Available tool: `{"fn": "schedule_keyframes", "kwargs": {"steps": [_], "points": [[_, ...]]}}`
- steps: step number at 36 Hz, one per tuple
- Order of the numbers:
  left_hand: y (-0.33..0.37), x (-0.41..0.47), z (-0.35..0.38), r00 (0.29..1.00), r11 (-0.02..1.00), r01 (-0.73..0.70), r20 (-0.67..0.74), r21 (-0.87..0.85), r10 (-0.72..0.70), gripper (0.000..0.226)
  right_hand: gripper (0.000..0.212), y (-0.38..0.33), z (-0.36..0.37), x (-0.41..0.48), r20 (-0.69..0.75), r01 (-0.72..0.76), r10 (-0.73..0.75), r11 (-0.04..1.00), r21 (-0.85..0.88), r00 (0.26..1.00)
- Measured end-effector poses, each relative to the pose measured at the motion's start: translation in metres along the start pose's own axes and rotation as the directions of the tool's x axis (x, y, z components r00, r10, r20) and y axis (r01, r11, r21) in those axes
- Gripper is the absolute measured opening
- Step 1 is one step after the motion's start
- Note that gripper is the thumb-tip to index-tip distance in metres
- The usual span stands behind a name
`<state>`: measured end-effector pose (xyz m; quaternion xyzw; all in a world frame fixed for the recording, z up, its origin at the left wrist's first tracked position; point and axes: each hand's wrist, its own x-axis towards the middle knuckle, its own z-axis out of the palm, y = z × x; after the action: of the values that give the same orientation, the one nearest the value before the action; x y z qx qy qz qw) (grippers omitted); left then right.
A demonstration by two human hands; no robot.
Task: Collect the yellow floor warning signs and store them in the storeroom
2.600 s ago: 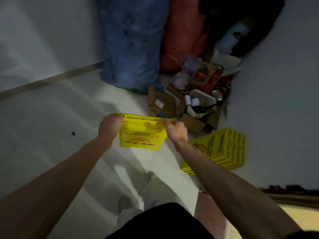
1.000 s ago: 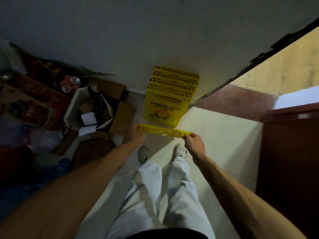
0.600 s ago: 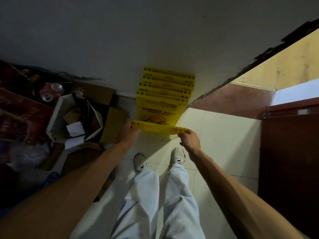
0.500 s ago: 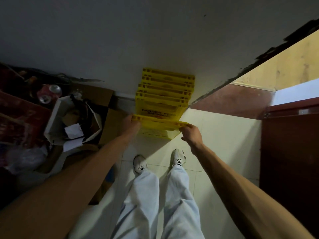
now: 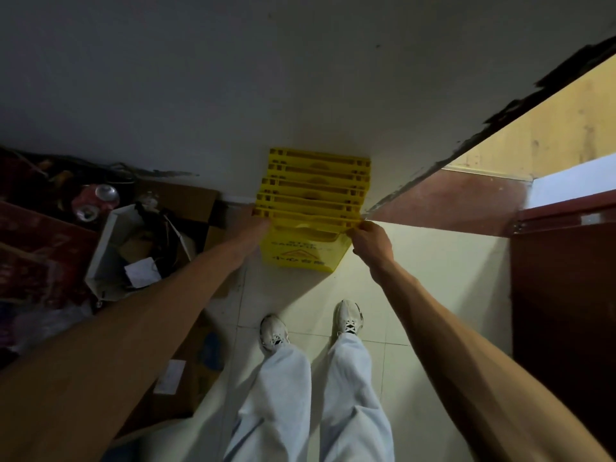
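Observation:
A folded yellow floor warning sign with a red triangle and dark lettering leans against a row of several more yellow signs that stand against the grey wall. My left hand grips the front sign's top left corner. My right hand pinches its top right corner. The sign's lower edge rests on the pale tiled floor, in front of my two white shoes.
Left of the signs lies clutter: cardboard boxes, a white box with papers, crushed cans, red packaging. A dark red door and its frame stand at the right. A lit doorway opens at upper right.
I turned from the clutter toward the row of signs and carried the sign forward. It has gone from flat in front of me to leaning upright against the row.

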<state>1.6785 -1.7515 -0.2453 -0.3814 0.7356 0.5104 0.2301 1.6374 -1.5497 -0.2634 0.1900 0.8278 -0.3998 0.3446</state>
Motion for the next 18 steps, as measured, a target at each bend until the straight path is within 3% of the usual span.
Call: {"fn": "schedule_keyframes", "kwargs": {"steps": [3, 5, 8, 11, 18], "points": [[0.005, -0.008, 0.001, 0.999, 1.000, 0.009, -0.034, 0.023, -0.009, 0.010, 0.033, -0.005, -0.007, -0.008, -0.011, 0.028, -0.027, 0.999, 0.029, 1.000], [0.011, -0.017, 0.004, 0.996, 0.999, 0.005, -0.094, 0.040, -0.001, 0.021, 0.033, -0.008, -0.016, -0.016, -0.025, 0.027, -0.025, 0.999, 0.047, 0.999], [0.024, -0.038, 0.007, 0.987, 0.997, -0.028, -0.153, 0.074, 0.039, 0.013, 0.027, -0.010, -0.034, -0.032, -0.046, 0.042, -0.039, 0.998, 0.053, 0.998], [0.047, -0.063, 0.015, 0.996, 0.991, -0.005, -0.089, 0.133, 0.017, 0.036, 0.030, -0.013, -0.058, -0.052, -0.067, 0.054, -0.049, 0.996, 0.064, 0.997], [0.119, -0.120, 0.063, 0.972, 0.969, -0.219, 0.117, 0.118, 0.205, 0.025, 0.032, -0.012, -0.131, -0.087, -0.065, 0.092, -0.086, 0.990, 0.103, 0.994]]}}
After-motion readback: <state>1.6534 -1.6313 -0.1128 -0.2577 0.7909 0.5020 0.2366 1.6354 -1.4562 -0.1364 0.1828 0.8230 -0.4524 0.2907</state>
